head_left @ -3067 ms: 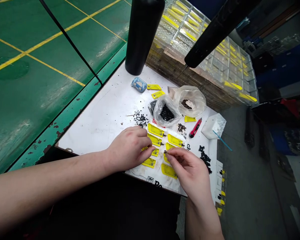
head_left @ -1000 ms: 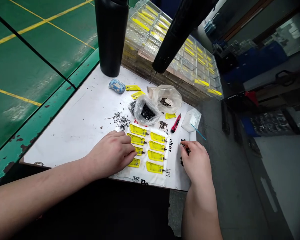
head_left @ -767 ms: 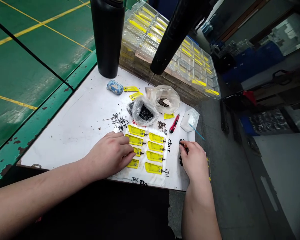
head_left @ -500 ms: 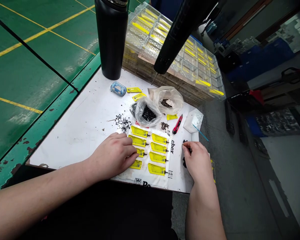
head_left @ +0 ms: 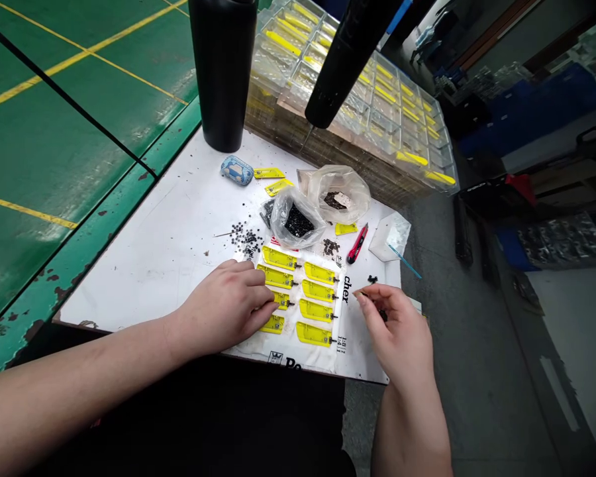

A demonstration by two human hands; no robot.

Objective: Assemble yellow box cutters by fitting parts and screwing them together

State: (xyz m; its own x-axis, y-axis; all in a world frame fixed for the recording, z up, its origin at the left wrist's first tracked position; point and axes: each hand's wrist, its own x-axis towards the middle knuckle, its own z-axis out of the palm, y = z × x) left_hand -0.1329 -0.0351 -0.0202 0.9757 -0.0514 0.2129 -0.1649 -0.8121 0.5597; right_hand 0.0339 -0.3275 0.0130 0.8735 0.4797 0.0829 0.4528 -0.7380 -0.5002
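Several yellow parts with small dark pins lie in two columns on a white cloth bag with printed letters. My left hand rests at the left column, its fingers bent together over a yellow part; what its fingertips touch is hidden. To the right of the columns, my right hand pinches a tiny dark piece between thumb and forefinger. Small black pieces lie just beyond that hand, and others show beneath its fingers. An open plastic bag of black pieces stands behind the columns.
Farther back are a second bag, a red cutter, a blue case and a black bottle. A black screwdriver hangs above, before a box topped by a divided clear tray. A white container stands right.
My right hand has shifted slightly right and turned, coming off the black pieces with a tiny one in its pinch. My left hand stays in place. The view has shifted slightly.
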